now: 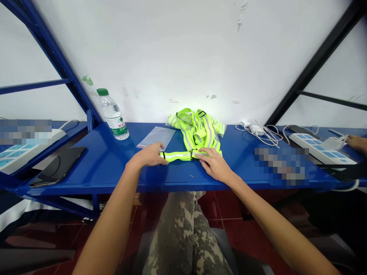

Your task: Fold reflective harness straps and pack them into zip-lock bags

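Observation:
A flat length of neon yellow reflective strap [179, 156] with black buckles lies near the front of the blue table. My left hand [150, 154] is closed on its left end, thumb and fingers at the black piece. My right hand [213, 163] rests with spread fingers on the strap's right part, beside a second buckle. Behind the hands, a loose heap of the same yellow straps [197, 128] sits partly on clear plastic. A flat clear plastic bag [157, 137] lies just behind my left hand.
An upright water bottle [114, 116] stands at the back left of the blue table [109, 168]. A black tablet [59, 166] lies at the left edge. White cables with a charger [257, 130] and a power strip [322, 148] are on the right. Another person's hand [357, 143] shows far right.

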Available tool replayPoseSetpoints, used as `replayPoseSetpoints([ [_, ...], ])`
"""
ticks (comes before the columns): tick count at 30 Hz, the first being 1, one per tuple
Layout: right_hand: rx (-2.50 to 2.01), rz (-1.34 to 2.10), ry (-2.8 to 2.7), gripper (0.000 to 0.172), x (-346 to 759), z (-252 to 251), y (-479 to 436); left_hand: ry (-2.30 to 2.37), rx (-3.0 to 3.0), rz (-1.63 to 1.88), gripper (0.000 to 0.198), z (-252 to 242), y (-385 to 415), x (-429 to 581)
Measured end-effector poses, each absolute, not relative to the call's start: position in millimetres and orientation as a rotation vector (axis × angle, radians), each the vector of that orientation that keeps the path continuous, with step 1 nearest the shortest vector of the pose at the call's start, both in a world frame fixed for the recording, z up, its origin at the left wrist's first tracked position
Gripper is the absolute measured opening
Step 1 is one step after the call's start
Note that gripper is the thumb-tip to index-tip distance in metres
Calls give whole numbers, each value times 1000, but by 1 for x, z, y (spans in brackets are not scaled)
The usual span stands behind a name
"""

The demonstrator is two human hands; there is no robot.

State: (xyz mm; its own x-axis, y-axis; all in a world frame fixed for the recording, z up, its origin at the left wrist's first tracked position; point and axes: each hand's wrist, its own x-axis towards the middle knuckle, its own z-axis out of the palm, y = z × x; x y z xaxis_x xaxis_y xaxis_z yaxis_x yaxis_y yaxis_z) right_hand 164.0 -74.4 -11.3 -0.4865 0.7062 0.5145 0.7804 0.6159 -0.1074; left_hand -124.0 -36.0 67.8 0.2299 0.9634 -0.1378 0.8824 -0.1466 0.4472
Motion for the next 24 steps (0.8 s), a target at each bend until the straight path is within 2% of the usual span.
replayPoseSetpoints([
  [5,-1257,-316,-2318,33,161,-8,-80,1359,1661,1032,57,68,-35,-104],
  [11,-1276,-310,-2371,34,161,-7,-79,1052,1562,1541,36,59,-28,-42],
  [16,-1248,-208,-2370,34,163,-3,-80,1001,1615,1518,40,44,-25,4],
  [24,-1119,43,-2251,35,178,-7,-89,923,1816,1226,30,10,-22,29],
])
